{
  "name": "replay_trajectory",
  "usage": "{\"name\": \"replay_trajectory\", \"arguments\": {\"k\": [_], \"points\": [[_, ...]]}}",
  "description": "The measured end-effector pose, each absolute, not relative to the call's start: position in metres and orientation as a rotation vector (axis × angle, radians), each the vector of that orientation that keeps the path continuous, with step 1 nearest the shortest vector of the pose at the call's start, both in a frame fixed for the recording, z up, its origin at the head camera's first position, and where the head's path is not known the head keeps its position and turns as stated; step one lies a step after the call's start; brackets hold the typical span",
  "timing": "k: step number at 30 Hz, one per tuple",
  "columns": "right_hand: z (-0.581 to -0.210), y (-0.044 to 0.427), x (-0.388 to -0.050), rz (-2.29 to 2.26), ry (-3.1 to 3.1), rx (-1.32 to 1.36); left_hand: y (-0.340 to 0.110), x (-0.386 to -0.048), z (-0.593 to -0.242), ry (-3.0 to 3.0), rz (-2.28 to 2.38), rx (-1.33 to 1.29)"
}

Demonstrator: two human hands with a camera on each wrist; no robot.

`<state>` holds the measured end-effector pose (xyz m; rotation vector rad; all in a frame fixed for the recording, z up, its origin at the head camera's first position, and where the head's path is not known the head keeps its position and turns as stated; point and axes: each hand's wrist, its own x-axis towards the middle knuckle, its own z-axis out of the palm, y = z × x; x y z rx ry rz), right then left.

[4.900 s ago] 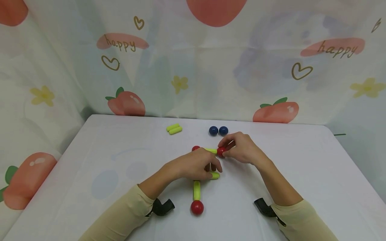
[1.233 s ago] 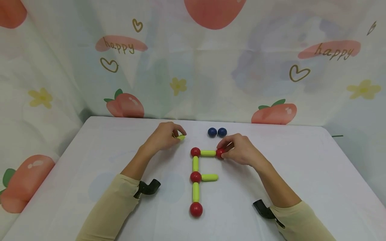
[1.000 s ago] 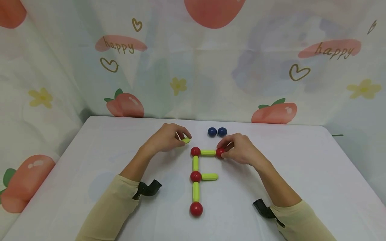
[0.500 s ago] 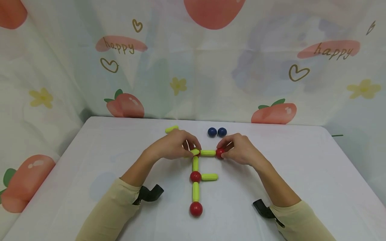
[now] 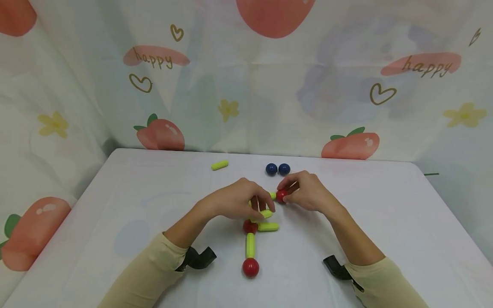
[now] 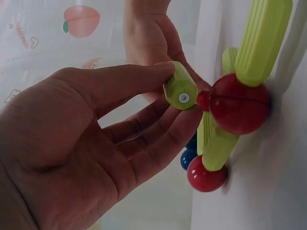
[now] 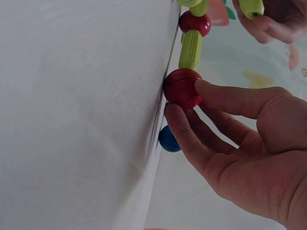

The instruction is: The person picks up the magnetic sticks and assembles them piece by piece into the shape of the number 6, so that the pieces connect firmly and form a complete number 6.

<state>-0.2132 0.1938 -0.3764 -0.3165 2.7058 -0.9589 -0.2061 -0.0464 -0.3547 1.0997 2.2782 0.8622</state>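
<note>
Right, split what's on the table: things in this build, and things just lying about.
In the build:
yellow-green stick pinched by the left hand
red ball held by the right hand
other red balls and joined sticks

Lying about, apparently spare:
loose stick, apart from the build
two blue balls

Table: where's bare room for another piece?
The table is bare left of the left sleeve, right of the right sleeve, and between the nearest red ball and the right wrist camera. Crowded: its middle, left hand over the stick frame, right hand near blue balls.
</note>
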Motion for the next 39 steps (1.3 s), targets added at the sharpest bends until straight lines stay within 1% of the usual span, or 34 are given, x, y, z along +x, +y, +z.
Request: {"name": "replay_trajectory", "arguments": {"k": [7,16,29,39], "points": [[-0.377,0.194,-0.213,-0.963,2.708,-0.320,-0.037,-0.196,-0.357,2.197,0.859,1.124],[-0.377,0.194,-0.214,-0.968,2.709,-0.319,-0.025,-0.182,-0.359,2.136,0.778,1.245],[-0.377,0.193,-0.212,-0.984,2.697,-0.310,-0.014,-0.171,-0.368,1.990,0.685,1.280],[-0.375,0.191,-0.211,-0.983,2.699,-0.304,-0.010,-0.164,-0.368,1.945,0.605,1.309]]}}
